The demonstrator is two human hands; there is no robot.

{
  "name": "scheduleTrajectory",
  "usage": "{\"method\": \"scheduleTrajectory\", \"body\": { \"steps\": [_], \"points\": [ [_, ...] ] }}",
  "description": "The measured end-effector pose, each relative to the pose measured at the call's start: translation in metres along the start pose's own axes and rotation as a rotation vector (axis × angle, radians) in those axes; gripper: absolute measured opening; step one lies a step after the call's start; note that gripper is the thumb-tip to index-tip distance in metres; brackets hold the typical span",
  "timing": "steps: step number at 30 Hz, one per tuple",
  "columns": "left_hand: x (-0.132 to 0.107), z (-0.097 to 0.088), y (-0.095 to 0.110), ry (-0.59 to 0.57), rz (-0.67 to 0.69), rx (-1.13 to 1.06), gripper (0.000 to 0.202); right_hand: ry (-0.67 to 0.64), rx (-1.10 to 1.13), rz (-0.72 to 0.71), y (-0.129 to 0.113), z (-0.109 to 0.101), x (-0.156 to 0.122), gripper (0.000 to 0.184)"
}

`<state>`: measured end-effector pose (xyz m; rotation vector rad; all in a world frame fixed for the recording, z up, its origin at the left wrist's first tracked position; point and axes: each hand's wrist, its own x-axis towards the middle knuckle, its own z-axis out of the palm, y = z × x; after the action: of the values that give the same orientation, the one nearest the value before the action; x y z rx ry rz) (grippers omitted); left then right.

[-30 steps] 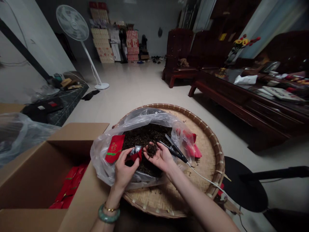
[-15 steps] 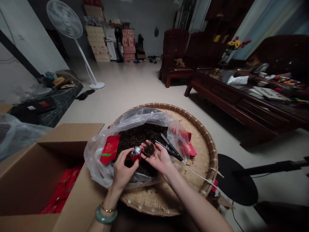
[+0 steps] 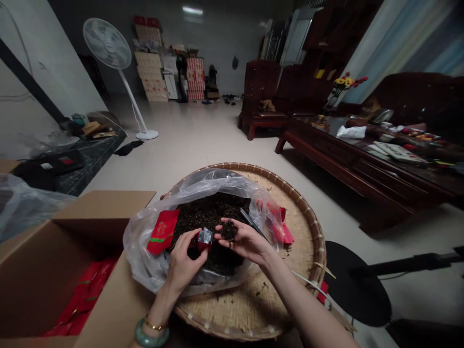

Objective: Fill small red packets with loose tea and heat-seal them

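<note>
My left hand (image 3: pixel 184 258) pinches a small red packet (image 3: pixel 203 244) between thumb and fingers; its silvery open end faces up. Palm up beside it, my right hand (image 3: pixel 250 242) cups a small heap of dark dried tea leaves (image 3: pixel 228 231). Both hands are over a clear plastic bag (image 3: pixel 143 263), whose mouth is spread around a mass of the same loose leaves. A flat red packet (image 3: pixel 163 233) lies on the bag's left side. Partly hidden behind my right hand is a slim, dark, flat-iron-like tool (image 3: pixel 253 221) with a white cord.
A round woven bamboo tray (image 3: pixel 319 246) supports the bag, with red packets (image 3: pixel 286 234) at its right. Left stands an open cardboard box (image 3: pixel 108 295) holding several red packets (image 3: pixel 85 290). A black round base (image 3: pixel 358 285) is right of the tray; a dark wooden table (image 3: pixel 362 169) stands beyond.
My right hand has shifted slightly right and lower, away from the packet, still cupping leaves. It now covers more of the tool. The camera view has tilted up a little.
</note>
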<state>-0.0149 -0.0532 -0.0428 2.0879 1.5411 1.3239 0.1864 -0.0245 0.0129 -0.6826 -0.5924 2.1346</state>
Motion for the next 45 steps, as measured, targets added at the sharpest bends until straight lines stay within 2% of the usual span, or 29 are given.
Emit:
{"method": "scheduleTrajectory", "body": {
  "steps": [5, 11, 16, 20, 26, 30, 35, 40, 45],
  "points": [
    [0.003, 0.003, 0.003, -0.054, -0.001, -0.020, 0.039, 0.011, -0.441, -0.028, -0.019, 0.008, -0.008, 0.049],
    [0.005, 0.003, 0.007, -0.088, -0.012, -0.029, 0.042, -0.101, -0.942, -0.053, -0.040, 0.022, -0.008, 0.036],
    [0.007, 0.002, 0.010, -0.098, -0.008, -0.040, 0.043, -0.143, -1.426, -0.170, -0.048, 0.041, -0.001, 0.042],
    [0.007, 0.001, 0.011, -0.094, -0.010, -0.046, 0.043, -0.186, -1.652, -0.203, -0.049, 0.050, 0.005, 0.044],
    [0.006, 0.003, 0.009, -0.108, -0.035, -0.061, 0.042, -0.191, -1.827, -0.173, -0.046, 0.050, 0.009, 0.039],
    [0.005, 0.004, 0.009, -0.097, -0.048, -0.071, 0.042, -0.190, -1.832, -0.237, -0.044, 0.050, 0.011, 0.034],
    [0.006, 0.004, 0.009, -0.098, -0.058, -0.096, 0.043, -0.241, -1.865, -0.228, -0.041, 0.046, 0.016, 0.039],
    [0.005, 0.005, 0.009, -0.093, -0.075, -0.113, 0.043, -0.120, -1.809, -0.291, -0.039, 0.040, 0.020, 0.043],
    [0.004, 0.006, 0.008, -0.089, -0.079, -0.105, 0.044, -0.091, -1.788, -0.322, -0.038, 0.037, 0.019, 0.030]
  ]
}}
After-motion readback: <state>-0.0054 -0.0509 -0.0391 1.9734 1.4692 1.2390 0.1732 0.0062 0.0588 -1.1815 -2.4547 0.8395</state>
